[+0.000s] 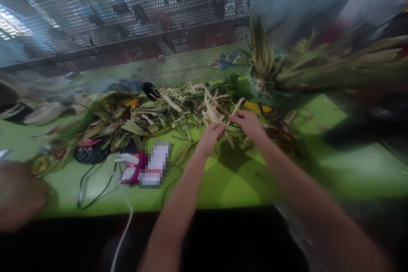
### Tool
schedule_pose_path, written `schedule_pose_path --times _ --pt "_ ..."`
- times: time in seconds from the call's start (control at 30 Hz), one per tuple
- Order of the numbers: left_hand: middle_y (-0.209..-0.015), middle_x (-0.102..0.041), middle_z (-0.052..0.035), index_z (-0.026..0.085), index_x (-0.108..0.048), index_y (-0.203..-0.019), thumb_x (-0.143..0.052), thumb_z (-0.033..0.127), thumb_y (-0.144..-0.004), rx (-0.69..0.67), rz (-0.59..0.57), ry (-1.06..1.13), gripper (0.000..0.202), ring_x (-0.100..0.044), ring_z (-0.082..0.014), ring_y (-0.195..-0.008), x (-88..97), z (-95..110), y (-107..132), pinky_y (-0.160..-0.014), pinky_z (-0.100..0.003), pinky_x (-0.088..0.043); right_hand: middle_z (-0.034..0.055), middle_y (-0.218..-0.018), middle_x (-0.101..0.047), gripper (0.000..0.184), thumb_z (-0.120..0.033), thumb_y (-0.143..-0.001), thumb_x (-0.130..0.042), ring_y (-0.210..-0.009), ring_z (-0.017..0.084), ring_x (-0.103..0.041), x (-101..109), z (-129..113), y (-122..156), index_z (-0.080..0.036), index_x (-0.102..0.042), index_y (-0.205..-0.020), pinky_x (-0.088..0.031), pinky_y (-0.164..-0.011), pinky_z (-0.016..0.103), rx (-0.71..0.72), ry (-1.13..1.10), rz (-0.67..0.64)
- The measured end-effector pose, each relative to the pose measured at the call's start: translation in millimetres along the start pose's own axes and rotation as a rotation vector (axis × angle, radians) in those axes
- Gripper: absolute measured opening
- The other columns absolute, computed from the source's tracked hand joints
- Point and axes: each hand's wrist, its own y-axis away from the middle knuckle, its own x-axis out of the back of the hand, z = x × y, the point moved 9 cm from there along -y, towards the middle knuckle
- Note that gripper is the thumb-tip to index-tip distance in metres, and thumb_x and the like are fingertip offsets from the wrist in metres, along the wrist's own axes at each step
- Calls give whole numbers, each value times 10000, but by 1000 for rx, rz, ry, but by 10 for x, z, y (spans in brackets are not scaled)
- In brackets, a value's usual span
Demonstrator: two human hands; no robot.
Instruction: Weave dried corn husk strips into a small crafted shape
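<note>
My left hand (214, 137) is closed on the base of a pale, dried corn husk piece (213, 112), whose pointed strips spread upward like petals. Close beside it on the right, my right hand (247, 122) pinches a narrow husk strip (237, 109) that slants up past the fingertips. Both hands are held above the green tabletop (236, 187), over their own shadow. Where the strip meets the husk piece is too blurred to make out. Behind the hands lies a long heap of dry husk scraps (172, 106).
A perforated metal screen (153, 21) stands behind the table. On the left lie a purple device (131, 173) with a white cable (130, 208), a blurred-out rectangle, and a dark round bundle (92, 153). Long husks (338, 68) fill the right rear. Another person's arm (19, 195) rests at the left edge.
</note>
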Motion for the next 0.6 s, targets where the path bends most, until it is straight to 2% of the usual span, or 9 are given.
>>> schedule_pose_path --times 0.1,0.2,0.27,0.33,0.4,0.6 --pt "-572 -485 28 160 -598 -655 -672 379 -760 -50 20 -133 253 -388 -97 -561 46 21 -29 -558 -219 -301 -26 -526 -504 424 -542 -758 -668 -524 109 -408 55 -146 30 -171 -587 -568 -299 -537 263 134 188 -9" --pt "-640 -573 8 164 -655 -697 -675 248 -737 -115 -47 -215 95 -465 -128 -648 -44 86 -17 -647 -229 -362 10 -731 -652 247 -424 -799 -669 -659 139 -535 -12 -321 100 -179 -702 -796 -370 -614 256 317 240 -45" --pt "-720 -631 -5 170 -688 -756 -681 199 -718 -161 -108 -216 49 -513 -151 -727 -135 137 11 -726 -239 -391 30 -838 -683 187 -355 -796 -679 -754 158 -583 -107 -364 135 -192 -718 -879 -405 -672 260 386 252 -103" --pt "-768 -653 -10 172 -699 -780 -680 181 -716 -195 -146 -223 68 -531 -164 -771 -202 172 39 -765 -246 -397 32 -835 -682 124 -297 -788 -676 -774 163 -594 -160 -346 139 -196 -712 -849 -420 -698 265 398 242 -128" --pt "-738 -639 -5 169 -692 -746 -675 173 -720 -194 -161 -233 31 -526 -164 -757 -232 168 51 -757 -248 -397 22 -805 -672 76 -258 -777 -667 -756 160 -589 -163 -299 123 -199 -697 -814 -424 -700 266 381 206 -119" --pt "-677 -619 4 164 -688 -704 -677 164 -713 -161 -242 -241 14 -517 -149 -704 -300 111 93 -719 -238 -389 17 -787 -638 71 -262 -774 -645 -733 157 -558 -78 -215 115 -193 -660 -785 -415 -691 273 350 112 18"
